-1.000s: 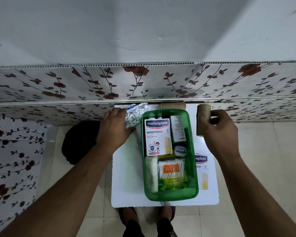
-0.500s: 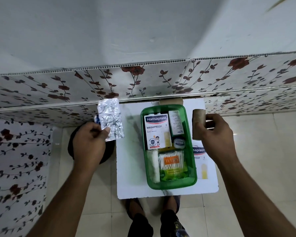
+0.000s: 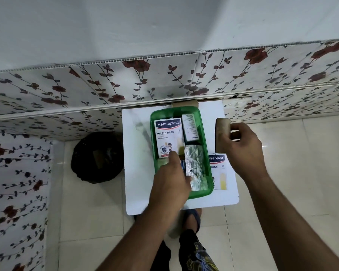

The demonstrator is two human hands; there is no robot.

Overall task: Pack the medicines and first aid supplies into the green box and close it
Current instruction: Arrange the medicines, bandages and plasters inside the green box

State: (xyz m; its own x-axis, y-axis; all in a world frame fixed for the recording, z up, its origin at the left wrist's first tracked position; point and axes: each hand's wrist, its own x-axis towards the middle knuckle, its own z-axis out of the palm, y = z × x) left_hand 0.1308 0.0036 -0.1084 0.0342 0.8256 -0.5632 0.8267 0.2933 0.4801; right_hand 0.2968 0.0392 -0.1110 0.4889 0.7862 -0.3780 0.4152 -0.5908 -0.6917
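The left hand (image 3: pixel 170 184) was over the green box (image 3: pixel 202 118) on the white table (image 3: pixel 213 200), its fingers closed on the foil strip (image 3: pixel 194 165), probably to lay it on the packed things. The right hand (image 3: pixel 241 145) gripped a brown roll (image 3: pixel 221 133) beside the box, ready for packing. A plaster box (image 3: pixel 219 173) waited outside, and no lid was visible.
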